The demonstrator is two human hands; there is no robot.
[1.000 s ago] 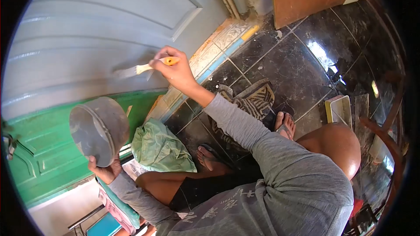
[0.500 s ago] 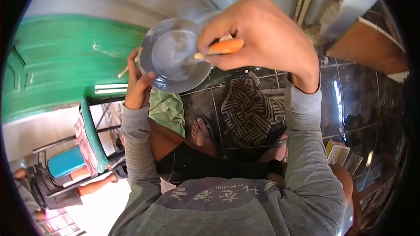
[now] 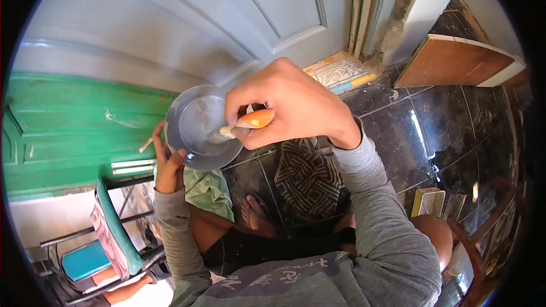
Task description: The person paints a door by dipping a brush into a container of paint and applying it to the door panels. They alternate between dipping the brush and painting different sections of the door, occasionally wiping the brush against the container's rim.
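Observation:
My left hand (image 3: 170, 167) grips the near left rim of a grey round bowl (image 3: 211, 158), thumb on the edge and fingers beneath. Grey paint coats the inside of the bowl. A short pale stick (image 3: 146, 145) pokes out beside the left fingers. My right hand (image 3: 284, 105) is closed around a paintbrush with an orange-tipped handle (image 3: 256, 119), held over the bowl's right side. Its bristles (image 3: 217, 136) point down into the bowl, against the paint. Beyond both hands stands a panelled door, its upper part grey (image 3: 170, 34) and its lower part green (image 3: 85, 131).
A patterned cloth (image 3: 310, 179) lies on dark floor tiles by my feet. Light green fabric (image 3: 207, 190) is beneath the bowl's near side. To the right are a brown board (image 3: 455, 62) and a small yellow-edged tray (image 3: 429, 202). A teal-topped chair (image 3: 116, 227) stands at left.
Both hands, the bowl and the brush sit lower and further left in view as the camera has tilted up. More of the grey door now shows. The brush remains in the bowl.

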